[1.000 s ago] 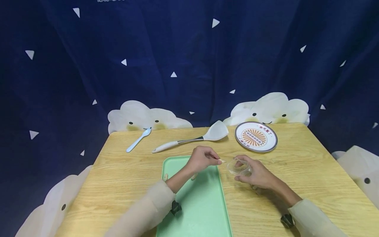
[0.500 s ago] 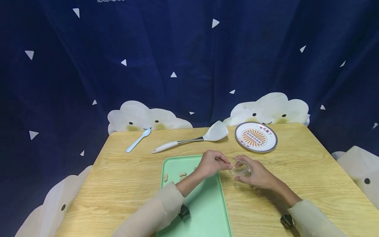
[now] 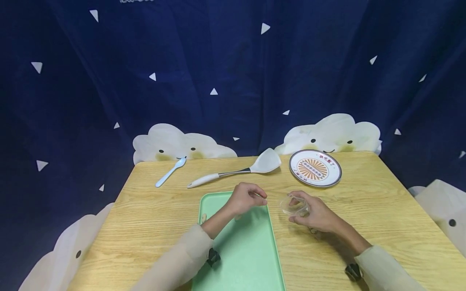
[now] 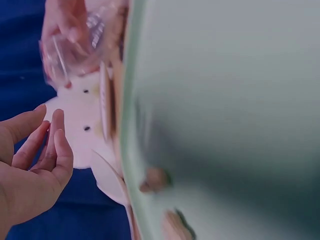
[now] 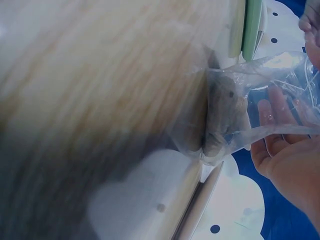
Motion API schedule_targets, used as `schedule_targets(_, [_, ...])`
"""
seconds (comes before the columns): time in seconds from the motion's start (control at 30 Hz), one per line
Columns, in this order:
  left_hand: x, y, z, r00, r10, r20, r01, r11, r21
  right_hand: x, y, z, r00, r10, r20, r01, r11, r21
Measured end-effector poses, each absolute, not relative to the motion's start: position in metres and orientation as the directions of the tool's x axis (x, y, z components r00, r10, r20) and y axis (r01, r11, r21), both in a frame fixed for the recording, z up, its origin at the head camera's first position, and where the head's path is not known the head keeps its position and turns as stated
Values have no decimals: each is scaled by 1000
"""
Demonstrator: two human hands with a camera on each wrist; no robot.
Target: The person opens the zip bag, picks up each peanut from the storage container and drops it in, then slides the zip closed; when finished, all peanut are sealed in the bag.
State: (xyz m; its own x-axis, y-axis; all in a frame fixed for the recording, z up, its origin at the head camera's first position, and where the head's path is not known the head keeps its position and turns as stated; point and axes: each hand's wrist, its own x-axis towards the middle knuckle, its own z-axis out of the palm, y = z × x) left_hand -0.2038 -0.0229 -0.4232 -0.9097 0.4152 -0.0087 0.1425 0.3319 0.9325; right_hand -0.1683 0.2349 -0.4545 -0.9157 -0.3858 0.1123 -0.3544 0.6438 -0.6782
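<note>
My right hand [image 3: 316, 213] holds a clear plastic bag [image 3: 293, 207] with its mouth spread toward the left. Peanuts [image 5: 223, 100] lie at the bottom of the bag in the right wrist view. My left hand [image 3: 248, 199] hovers over the right edge of the green tray [image 3: 251, 258], apart from the bag. Its thumb and fingers are loosely bent with nothing between them in the left wrist view. On the tray are peanuts [image 4: 156, 180], which my left forearm partly hides in the head view.
Behind the tray lies a white spatula [image 3: 233, 171], with a light blue spoon [image 3: 170, 172] to its left. A patterned plate [image 3: 315, 168] sits at the back right of the wooden table [image 3: 371, 210]. A dark blue curtain [image 3: 233, 72] hangs behind.
My left hand carried a peanut right to the bag's mouth, then came back left over the tray without it. My right hand and the bag stayed in place.
</note>
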Motion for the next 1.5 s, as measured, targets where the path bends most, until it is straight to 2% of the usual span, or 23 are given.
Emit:
schedule_targets(0.3, [-213,-57,-435,-920,389,-59,141,466,874,-169,236,-455,-913,-392,115,-364,652,-665])
schedule_targets(0.63, [-220,-70,-444,-922,368,-123,135,601,788,-169,236,-454,-915,-388,112,-356,643,-678])
schedule_targets(0.9, [-220,-72,-451,-920,357,-164,111,635,764,-169,237,-454,-916,-387,103,-348,643,-683])
schedule_targets(1.17, [-217,-77,-453,-915,376,-144,164,675,719,-168,237,-454,-913,-391,113,-362,651,-667])
schedule_targets(1.5, [-218,-80,-448,-872,468,-141,266,698,665,-168,237,-458,-908,-401,117,-371,645,-668])
